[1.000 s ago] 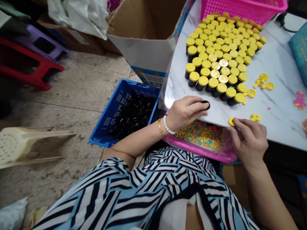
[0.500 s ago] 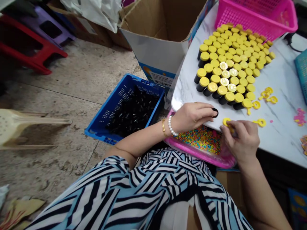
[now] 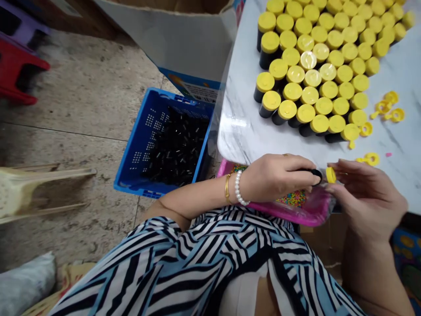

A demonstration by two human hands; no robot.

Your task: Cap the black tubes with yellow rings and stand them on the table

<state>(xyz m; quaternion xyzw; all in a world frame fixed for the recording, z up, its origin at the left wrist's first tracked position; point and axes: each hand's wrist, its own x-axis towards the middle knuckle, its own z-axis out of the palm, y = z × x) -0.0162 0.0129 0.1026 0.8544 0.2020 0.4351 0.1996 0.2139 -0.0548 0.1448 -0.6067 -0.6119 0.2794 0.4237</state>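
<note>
My left hand (image 3: 279,177) is closed around a black tube (image 3: 316,175), whose end points right between thumb and fingers. Facing that end, a yellow cap (image 3: 330,175) is pinched in the fingertips of my right hand (image 3: 373,197). A narrow gap separates cap and tube. Beneath both hands lies a pink tray (image 3: 317,216) of small multicoloured beads (image 3: 294,199), partly covered by my left hand. Beyond them, many black tubes with yellow caps (image 3: 305,113) stand packed together on the white marbled table (image 3: 243,136).
Loose yellow ring-ended pieces (image 3: 372,159) lie right of the capped tubes, with a tiny pink bit (image 3: 388,154) nearby. On the floor to the left, a blue crate (image 3: 131,145) holds black tubes. A large cardboard box (image 3: 194,48) stands behind it, and a cream stool (image 3: 19,193) is farther left.
My right hand has lifted the yellow cap from the table edge and moved right, turning it toward the tube. My left hand has brought the black tube rightward. The view has shifted closer.
</note>
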